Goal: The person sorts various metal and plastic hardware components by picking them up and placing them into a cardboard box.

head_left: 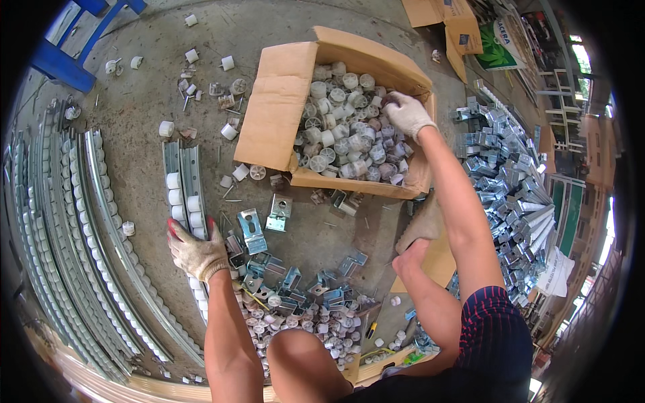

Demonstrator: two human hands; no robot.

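Observation:
My left hand (pixel 196 254), in a pale work glove with red fingertips, grips a pair of metal rails (pixel 193 164) on the floor. White plastic rollers (pixel 175 196) sit in a row along these rails. My right hand (pixel 408 115), gloved as well, reaches over the right side of an open cardboard box (pixel 272 104). Its fingers curl down against a heap of clear and white plastic rollers (pixel 342 127) inside; the fingertips are partly hidden, so what they hold cannot be made out. Two metal brackets (pixel 252 232) lie just right of the rails.
Several long roller-filled rails (pixel 101 195) lie side by side at the left. More brackets (pixel 292 279) and a pile of loose rollers (pixel 316 329) lie near my knee. A large bracket heap (pixel 504 181) is at the right. A blue metal frame (pixel 64 64) stands far left.

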